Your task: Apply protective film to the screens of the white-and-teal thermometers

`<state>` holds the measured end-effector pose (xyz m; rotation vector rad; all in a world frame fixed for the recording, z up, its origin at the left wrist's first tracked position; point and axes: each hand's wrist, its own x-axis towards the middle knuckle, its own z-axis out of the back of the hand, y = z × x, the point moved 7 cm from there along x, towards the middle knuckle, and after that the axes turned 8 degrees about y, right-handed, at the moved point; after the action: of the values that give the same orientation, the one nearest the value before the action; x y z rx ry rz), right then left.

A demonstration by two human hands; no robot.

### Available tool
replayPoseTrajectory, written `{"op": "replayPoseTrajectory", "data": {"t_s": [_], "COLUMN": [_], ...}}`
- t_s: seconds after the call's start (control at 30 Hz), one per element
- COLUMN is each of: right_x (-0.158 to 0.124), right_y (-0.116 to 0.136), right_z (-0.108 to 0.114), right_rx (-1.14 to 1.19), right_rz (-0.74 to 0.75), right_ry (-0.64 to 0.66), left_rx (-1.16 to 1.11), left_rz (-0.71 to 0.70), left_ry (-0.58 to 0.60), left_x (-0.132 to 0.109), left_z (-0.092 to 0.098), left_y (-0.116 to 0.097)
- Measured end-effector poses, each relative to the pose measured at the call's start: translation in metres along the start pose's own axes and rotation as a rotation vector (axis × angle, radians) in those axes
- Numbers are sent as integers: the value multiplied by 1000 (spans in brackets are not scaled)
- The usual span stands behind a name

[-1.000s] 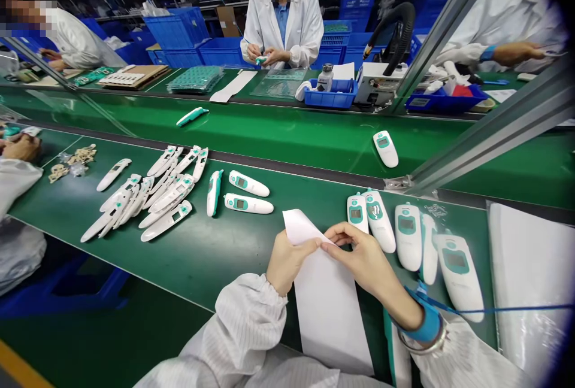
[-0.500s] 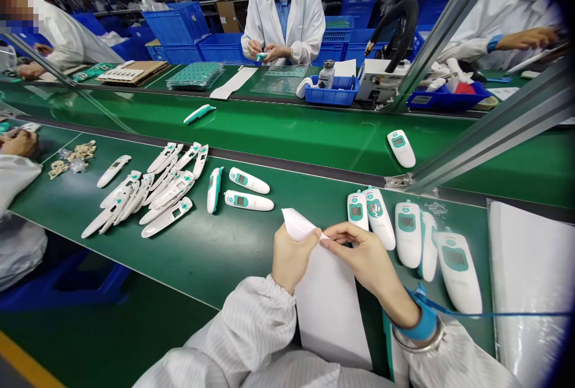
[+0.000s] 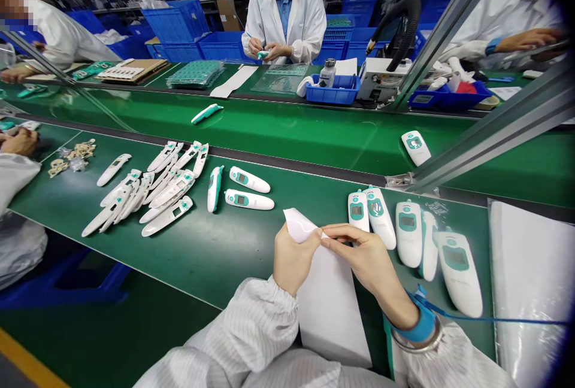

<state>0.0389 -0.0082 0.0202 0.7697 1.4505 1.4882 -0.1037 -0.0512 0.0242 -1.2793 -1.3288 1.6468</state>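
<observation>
My left hand (image 3: 295, 260) and my right hand (image 3: 366, 262) both pinch a white paper sheet (image 3: 330, 310) that lies on the green belt, its top corner bent up between my fingers. Just right of my right hand stands a row of several white-and-teal thermometers (image 3: 408, 232), the nearest touching my fingertips or almost so. A blue wrist strap (image 3: 422, 326) circles my right wrist, with a thin blue cord running off to the right. Further left, several more thermometers (image 3: 168, 187) lie in a loose heap on the belt.
A clear plastic sheet (image 3: 530, 292) lies at the right. Beige small parts (image 3: 74, 156) sit near a co-worker's hand (image 3: 18, 141) at the left. Beyond a metal rail runs a second green belt (image 3: 291, 130), with a blue tray (image 3: 332, 90) and another worker behind it.
My hands have shifted slightly, still pinching the paper's corner. Thermometers on the far belt have moved to the right, and the view has tilted a little.
</observation>
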Motion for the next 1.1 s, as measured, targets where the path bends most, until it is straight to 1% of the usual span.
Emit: {"op": "replayPoseTrajectory", "data": {"t_s": [0.2, 0.4, 0.5, 0.57, 0.7, 0.87, 1.0, 1.1], "right_x": [-6, -4, -4, -6, -8, -8, -6, -7], "right_y": [4, 5, 8, 8, 4, 12, 12, 13], "right_z": [1, 1, 0, 1, 7, 6, 5, 5], "right_rx": [36, 60, 26, 5, -30, -53, -67, -75], "right_rz": [70, 19, 43, 73, 55, 105, 57, 79], "right_ry": [-61, -35, -35, -49, -107, -48, -30, -45], "left_rx": [52, 82, 61, 34, 0, 34, 106, 115], "left_rz": [-41, -41, -23, -12, -8, -27, -59, -52], "left_ry": [-25, -20, -20, -19, -27, -19, -15, -9], "left_x": [-3, -5, -5, -5, -4, -7, -9, -8], "left_z": [0, -2, -2, -2, -2, -2, -2, -2], "left_y": [0, 1, -1, -2, -5, -4, -3, -1]}}
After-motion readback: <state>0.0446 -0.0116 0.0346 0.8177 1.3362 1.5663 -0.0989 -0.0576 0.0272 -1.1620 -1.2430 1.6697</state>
